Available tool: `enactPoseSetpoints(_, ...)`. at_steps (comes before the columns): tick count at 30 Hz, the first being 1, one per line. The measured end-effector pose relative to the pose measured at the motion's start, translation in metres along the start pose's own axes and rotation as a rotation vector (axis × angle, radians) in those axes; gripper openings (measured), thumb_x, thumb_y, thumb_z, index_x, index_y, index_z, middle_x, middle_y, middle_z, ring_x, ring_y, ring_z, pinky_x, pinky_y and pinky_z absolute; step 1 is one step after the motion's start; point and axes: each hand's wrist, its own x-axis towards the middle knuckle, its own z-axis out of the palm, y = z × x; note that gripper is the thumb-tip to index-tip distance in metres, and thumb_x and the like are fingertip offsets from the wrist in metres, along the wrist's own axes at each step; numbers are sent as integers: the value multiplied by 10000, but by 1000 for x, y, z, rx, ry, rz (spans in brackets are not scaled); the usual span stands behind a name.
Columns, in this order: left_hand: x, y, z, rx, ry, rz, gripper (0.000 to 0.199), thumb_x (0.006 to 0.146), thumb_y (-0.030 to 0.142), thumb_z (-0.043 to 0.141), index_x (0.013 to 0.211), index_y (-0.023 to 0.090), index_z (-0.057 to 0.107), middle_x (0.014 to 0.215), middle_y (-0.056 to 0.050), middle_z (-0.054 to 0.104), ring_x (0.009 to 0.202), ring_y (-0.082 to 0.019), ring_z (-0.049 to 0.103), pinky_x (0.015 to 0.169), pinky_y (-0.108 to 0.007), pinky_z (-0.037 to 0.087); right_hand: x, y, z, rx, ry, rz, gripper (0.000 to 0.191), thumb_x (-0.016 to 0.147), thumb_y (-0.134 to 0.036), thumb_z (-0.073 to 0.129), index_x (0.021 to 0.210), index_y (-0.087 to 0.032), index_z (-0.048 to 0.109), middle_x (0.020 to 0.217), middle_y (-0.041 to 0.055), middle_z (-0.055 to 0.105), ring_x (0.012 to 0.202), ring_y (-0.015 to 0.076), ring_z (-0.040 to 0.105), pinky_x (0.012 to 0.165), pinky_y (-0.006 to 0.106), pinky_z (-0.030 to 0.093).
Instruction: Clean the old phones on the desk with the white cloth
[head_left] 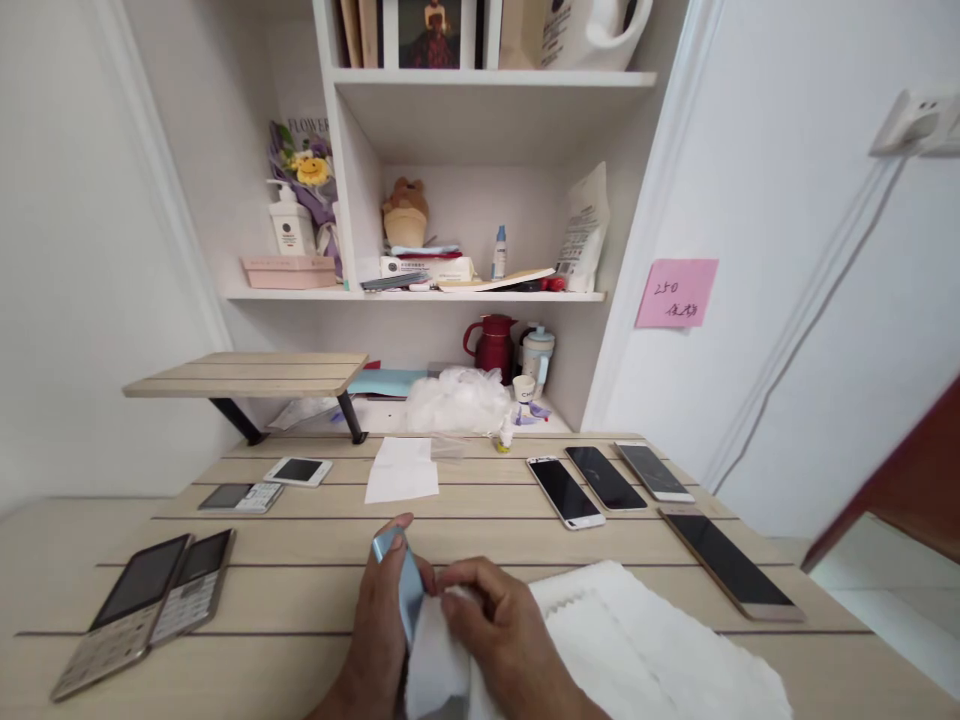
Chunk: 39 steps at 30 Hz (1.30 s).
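Observation:
My left hand (380, 620) is closed around a slim light-blue phone (409, 590), tilted on its edge so that its narrow side faces up. Pinched between the fingers of my right hand (499, 625) is a white cloth (439, 650), which rests against the phone's near side and hangs down below it. The phone's screen does not show. More white cloth (630, 630) lies spread on the table to the right of my right hand, partly behind my wrist.
Several phones lie at the right, among them a gold-edged phone (731, 560). Keypad phones (124, 610) and a small white phone (298, 471) lie left. White paper (401, 470) sits mid-table. A wooden stand (251, 375) and a shelf (420, 297) with a red jug (495, 345) are behind.

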Motion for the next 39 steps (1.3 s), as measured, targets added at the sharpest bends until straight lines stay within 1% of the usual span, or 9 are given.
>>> enactPoseSetpoints(3,3,-1,-2,47,67,18,573,786,612,628,1172,193,565,631,36,619,593,-163,551,590,-260,469,-4,-6,3,-177,-94,-299,340,763,-173,635,1095,-206,702,1114,83,679,1030,235,649,912,332,503)
enactPoseSetpoints(5,3,5,-1,27,113,-23,535,771,617,640,1120,217,577,628,42,624,563,-160,547,547,-256,459,-5,-7,5,-286,-117,-435,418,728,-131,627,1135,-207,689,1169,94,640,1068,231,638,933,315,508)
enactPoseSetpoints(11,0,21,1,55,142,-79,436,751,632,646,709,205,568,561,43,566,445,-129,475,427,-241,387,-4,3,2,-493,-125,-439,389,745,-105,589,1088,-247,707,1028,59,641,881,191,667,780,249,545)
enactPoseSetpoints(14,5,15,-2,125,148,-72,477,748,652,628,636,191,577,513,33,546,428,-128,461,421,-237,374,-5,15,6,-472,-51,-542,336,810,-136,552,1062,-276,724,1013,36,679,822,168,688,736,216,558)
enactPoseSetpoints(19,15,5,-1,95,133,-165,455,708,615,686,592,186,585,526,3,595,475,-168,525,458,-271,439,-1,39,26,-509,72,-529,76,885,-290,655,936,-290,711,815,-14,722,683,158,706,624,173,570)
enactPoseSetpoints(24,8,10,6,-96,92,-301,435,715,570,710,590,166,608,479,12,541,447,-161,521,443,-265,427,6,42,34,-635,310,-793,353,1027,-410,412,886,-284,710,815,3,746,619,172,682,610,228,590)
enactPoseSetpoints(27,5,10,6,-166,148,-339,349,720,520,731,697,188,627,489,28,551,424,-160,514,403,-251,388,4,27,20,-676,152,-806,228,985,-254,500,1131,-290,672,1008,30,744,797,190,723,721,236,605)
enactPoseSetpoints(30,6,7,7,-216,195,-386,296,745,487,722,748,216,602,493,32,562,419,-165,518,400,-253,392,1,16,3,-717,-59,-739,422,851,-108,587,1244,-261,603,1132,62,710,944,212,712,836,258,591)
enactPoseSetpoints(39,1,8,7,-297,86,-449,315,770,484,736,855,233,568,591,27,603,504,-157,565,502,-250,440,0,19,-2,-782,-112,-761,458,920,-171,532,1375,-188,481,1268,146,631,1123,242,656,895,294,573)
